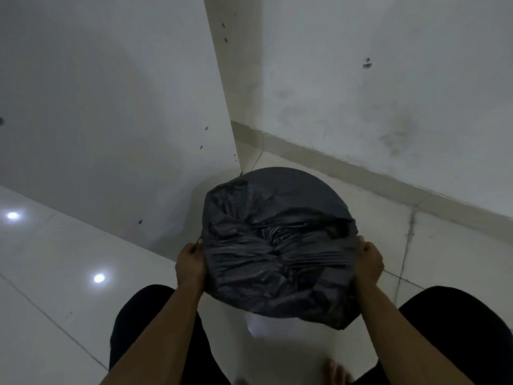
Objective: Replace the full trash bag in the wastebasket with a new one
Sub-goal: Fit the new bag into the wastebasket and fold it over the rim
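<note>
A black trash bag (277, 245) is stretched and crumpled over a round wastebasket, which stands on the tiled floor close to a wall corner. The bag covers the basket almost fully; only its dark far rim (274, 176) shows as a smooth curve. My left hand (190, 263) grips the bag's edge on the left side. My right hand (369, 262) grips the bag's edge on the right side. Both hands have their fingers curled into the plastic. What lies inside the bag is hidden.
A white wall corner (236, 140) juts out just behind the basket, with a beige skirting board (361, 168) running to the right. Glossy white floor tiles (69, 259) spread to the left. My dark-trousered knees (458, 329) flank the basket, and my bare toes (337, 370) show below.
</note>
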